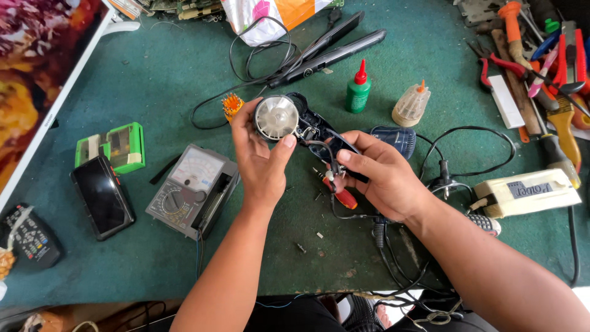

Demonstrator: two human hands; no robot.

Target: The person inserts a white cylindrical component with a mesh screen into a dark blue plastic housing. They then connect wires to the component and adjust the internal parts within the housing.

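Note:
My left hand (261, 157) grips the round silver fan end (276, 117) of an opened hair dryer, thumb across its rim. My right hand (378, 175) pinches the dryer's dark open body and its wires (322, 138) from the right. A red-handled screwdriver (343, 197) lies on the green mat under my right hand. The dryer's dark blue shell half (396, 140) rests just behind my right hand.
A grey analogue multimeter (193, 187), a black phone (102, 195) and a green box (112, 146) lie to the left. A hair straightener (332, 52), green glue bottle (357, 89) and clear bottle (410, 106) sit behind. Several hand tools (541, 67) and a cream device (528, 192) are at right. Small screws (301, 248) lie in front.

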